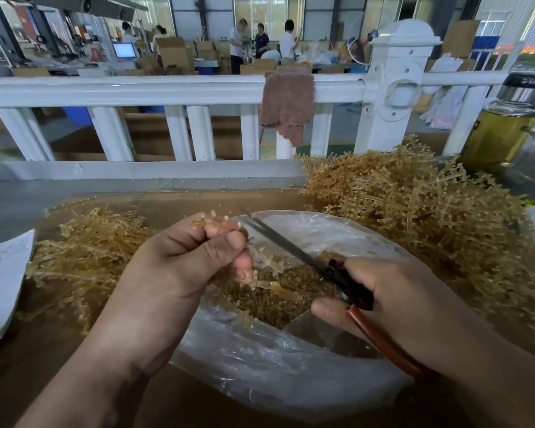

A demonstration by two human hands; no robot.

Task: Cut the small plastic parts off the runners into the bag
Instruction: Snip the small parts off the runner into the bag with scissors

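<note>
My left hand (179, 267) grips a translucent amber runner (269, 267) with small parts along it, held above the open clear plastic bag (260, 359). My right hand (393, 301) holds scissors (288, 245) by their brown handles; the dark blades point up and left, their tips close to my left fingertips. Whether the blades touch the runner I cannot tell. Cut amber parts (278, 304) fill the bottom of the bag.
A big heap of uncut runners (430, 211) lies to the right, a pile of stripped runners (84, 254) to the left. Paper sheets (0, 282) sit at far left. A glass bottle (501, 131) stands at back right. A white railing (167, 91) with a brown cloth (288, 106) is behind.
</note>
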